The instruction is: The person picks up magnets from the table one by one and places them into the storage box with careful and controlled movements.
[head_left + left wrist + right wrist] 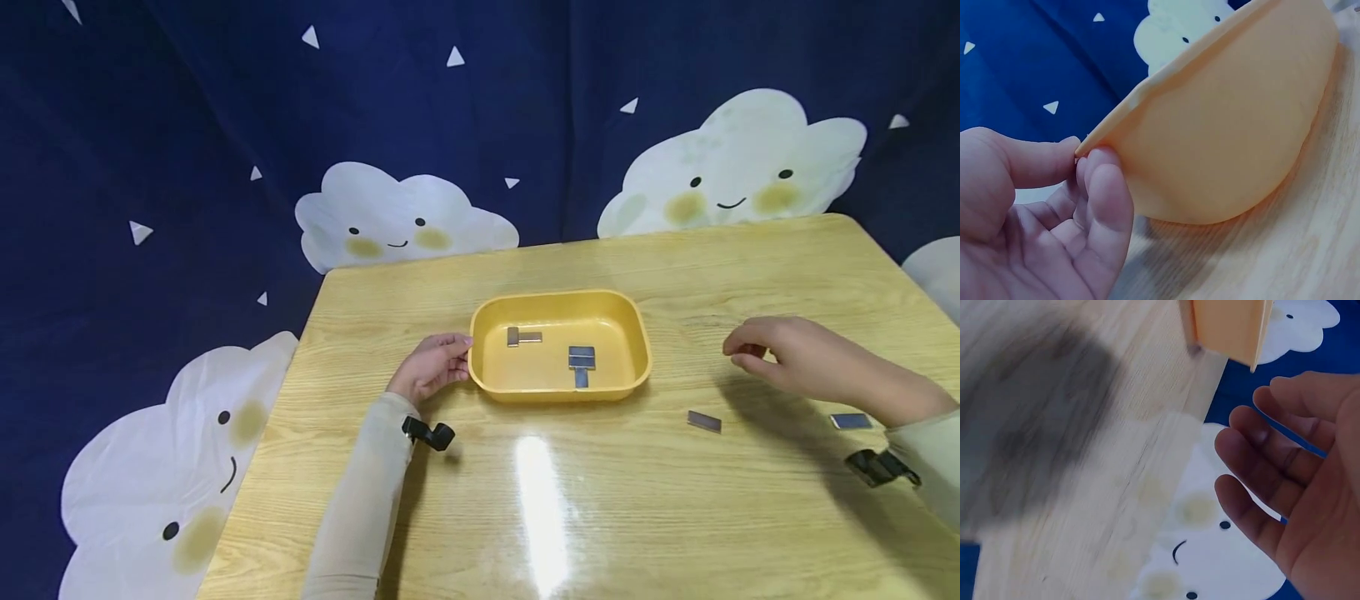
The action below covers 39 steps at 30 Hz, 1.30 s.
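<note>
A yellow plastic tray (pixel 536 398) with rounded corners stands on the wooden table. My left hand (pixel 433 367) pinches its left rim between thumb and fingers, as the left wrist view shows closely on the tray wall (pixel 1222 125). Several small, flat rectangular pieces lie inside, among them a brownish pair (pixel 529 337) at the left and a dark group (pixel 581 362) nearer the right. Right of the tray, my right hand (pixel 795 354) hovers over the table, its fingers loosely bent. Nothing is between those fingers (pixel 1250 456) in the right wrist view.
On the table lie a brownish flat piece (pixel 705 422), between tray and right hand, and a dark one (pixel 851 421) by the right wrist. A navy curtain (pixel 547 108) with white clouds hangs behind the table (pixel 645 517).
</note>
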Tool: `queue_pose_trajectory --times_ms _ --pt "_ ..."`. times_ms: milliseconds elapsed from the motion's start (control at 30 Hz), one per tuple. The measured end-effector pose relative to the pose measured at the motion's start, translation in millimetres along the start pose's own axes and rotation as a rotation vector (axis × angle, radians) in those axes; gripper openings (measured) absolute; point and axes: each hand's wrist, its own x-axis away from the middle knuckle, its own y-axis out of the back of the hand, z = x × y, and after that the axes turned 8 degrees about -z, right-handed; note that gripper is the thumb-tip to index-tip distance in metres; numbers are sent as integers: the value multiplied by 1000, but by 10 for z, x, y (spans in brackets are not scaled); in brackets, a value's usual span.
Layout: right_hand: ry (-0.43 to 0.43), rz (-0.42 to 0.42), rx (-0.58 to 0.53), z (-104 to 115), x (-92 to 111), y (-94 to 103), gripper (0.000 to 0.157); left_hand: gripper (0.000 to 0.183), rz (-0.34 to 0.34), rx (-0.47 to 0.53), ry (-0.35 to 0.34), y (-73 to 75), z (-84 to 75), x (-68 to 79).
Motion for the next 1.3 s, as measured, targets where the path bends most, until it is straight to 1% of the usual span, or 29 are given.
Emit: queue_pose_trajectory --times_ms 100,233,467,567,767,800,967,1033,1133,1200,1300 --pt "-21 -25 27 -52 89 35 21 20 -1 6 -3 4 -9 18" --pt "-72 -20 44 -81 160 55 21 23 -4 -16 -6 -6 -13 42" --pt "-76 56 -36 -56 260 -37 20 24 -41 -48 -11 -40 24 32" --pt "-91 91 -48 -37 279 -75 19 25 -41 -45 -13 -49 34 16" --pt "-68 157 -59 33 274 -163 20 24 -46 -61 -18 -37 31 23" --pt "-62 170 -61 51 272 -181 20 25 -50 -59 -17 -35 29 25" --pt "-89 258 -77 133 282 -259 28 26 -43 -55 -19 -26 32 11" --pt "-102 298 -85 153 294 -287 31 24 -42 -56 -18 -23 34 5" --pt "-96 343 -88 169 307 -335 35 21 -51 -51 -13 -18 33 5" --pt "-87 348 -73 172 311 -368 34 20 -53 -52 -18 -15 29 12" --pt "-53 309 -40 178 304 -418 27 19 -52 -48 -24 -12 17 23"
